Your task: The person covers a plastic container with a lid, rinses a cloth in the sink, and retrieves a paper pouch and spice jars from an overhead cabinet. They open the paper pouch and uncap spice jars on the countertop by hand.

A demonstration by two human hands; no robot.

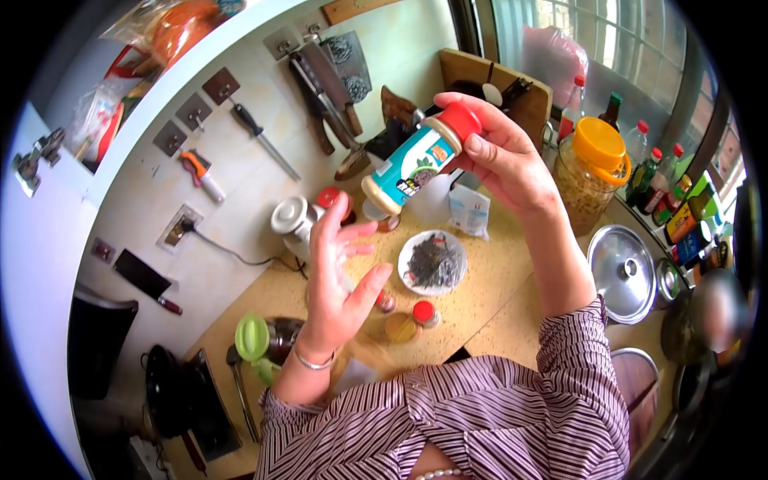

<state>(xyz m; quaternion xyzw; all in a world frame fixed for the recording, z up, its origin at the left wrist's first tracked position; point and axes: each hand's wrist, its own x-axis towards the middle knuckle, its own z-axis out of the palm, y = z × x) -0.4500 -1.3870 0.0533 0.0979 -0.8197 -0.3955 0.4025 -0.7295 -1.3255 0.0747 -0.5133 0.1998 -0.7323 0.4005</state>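
Observation:
My right hand (500, 156) grips the red cap of a spice jar (412, 166) with a teal label, holding it tilted up in the air, its base toward the lower left. Below and left of the jar, my left hand (340, 280) is raised with its fingers spread and nothing in it. Beneath the jar, a white plate (402, 280) of dark, thin strips rests on the counter (496, 296). A small red-capped jar (426, 314) stands in front of the plate. A white packet (470, 210) lies behind the plate.
Knives (320, 88) hang on the wall behind. A large yellow-lidded jar (588, 172), several bottles (660, 180) and a metal lid (628, 272) are at the right. A green-lidded container (253, 338) stands at the left, near a dark pan (166, 392).

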